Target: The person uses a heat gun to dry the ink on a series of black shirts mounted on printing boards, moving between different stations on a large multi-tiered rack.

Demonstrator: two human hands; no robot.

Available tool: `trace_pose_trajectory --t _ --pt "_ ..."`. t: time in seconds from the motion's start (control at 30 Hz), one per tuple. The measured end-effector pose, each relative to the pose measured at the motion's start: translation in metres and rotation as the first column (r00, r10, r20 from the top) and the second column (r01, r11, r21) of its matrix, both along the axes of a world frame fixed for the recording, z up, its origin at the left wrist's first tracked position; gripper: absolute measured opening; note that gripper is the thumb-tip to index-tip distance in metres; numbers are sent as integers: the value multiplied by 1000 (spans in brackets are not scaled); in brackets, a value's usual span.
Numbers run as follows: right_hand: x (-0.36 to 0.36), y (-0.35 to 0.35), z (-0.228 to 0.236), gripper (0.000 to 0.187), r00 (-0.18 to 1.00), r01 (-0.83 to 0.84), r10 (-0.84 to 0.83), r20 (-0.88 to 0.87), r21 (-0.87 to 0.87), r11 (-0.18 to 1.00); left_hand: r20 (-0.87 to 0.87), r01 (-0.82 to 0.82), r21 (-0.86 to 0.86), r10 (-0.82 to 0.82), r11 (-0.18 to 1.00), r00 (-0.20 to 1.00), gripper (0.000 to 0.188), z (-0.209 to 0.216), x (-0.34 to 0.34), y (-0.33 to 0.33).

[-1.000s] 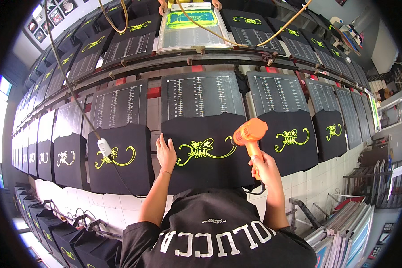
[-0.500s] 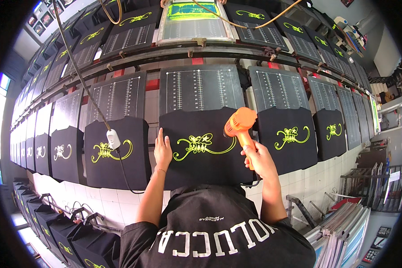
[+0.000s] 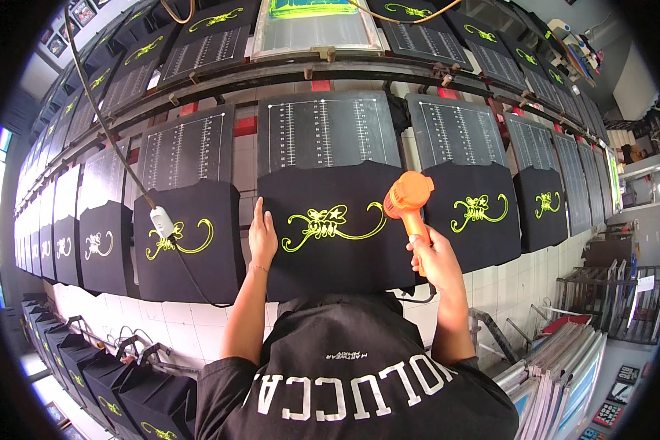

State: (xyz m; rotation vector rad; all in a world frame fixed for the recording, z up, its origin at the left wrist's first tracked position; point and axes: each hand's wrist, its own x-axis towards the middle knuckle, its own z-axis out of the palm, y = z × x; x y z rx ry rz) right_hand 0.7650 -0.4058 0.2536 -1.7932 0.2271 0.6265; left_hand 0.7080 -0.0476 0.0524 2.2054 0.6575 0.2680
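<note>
In front of me a black T-shirt (image 3: 323, 268) lies over a dark printing board (image 3: 348, 139), its upper part bare with white ruled scales. The shirt bears a neon-yellow line print (image 3: 328, 221) with long curling ends. My right hand (image 3: 437, 257) grips the handle of an orange heat gun (image 3: 411, 193). Its head hangs over the right end of the print, tilted, with the nozzle toward the left. At the shirt's left edge rests my left hand (image 3: 262, 233), fingers stretched out and holding nothing.
More boards with printed shirts stand left and right, including a black shirt (image 3: 480, 235) on the right. A cable with a white plug connector (image 3: 161, 222) hangs over the left shirt. Beyond a rail lies a framed screen (image 3: 315, 33). Stacked frames (image 3: 557, 381) lean at lower right.
The heat gun and my right hand have shifted slightly right, off the print's middle. The view has tipped a little, and the white connector appears farther left. My left hand stays at the shirt's edge.
</note>
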Motion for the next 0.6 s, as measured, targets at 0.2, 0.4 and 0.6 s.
trace_pose_trajectory --t 0.2,0.4,0.6 --pt "-15 -6 4 30 999 -11 12 -38 22 1000 19 2 2 -2 1000 1000 46 3 -1 -1" --pt "-31 -6 4 26 995 -46 53 -90 77 996 -21 28 4 -28 1000 999 49 2 -8 -1" --pt "-36 4 7 28 985 -111 126 -118 128 986 -49 54 -23 -55 998 997 52 5 -31 -2"
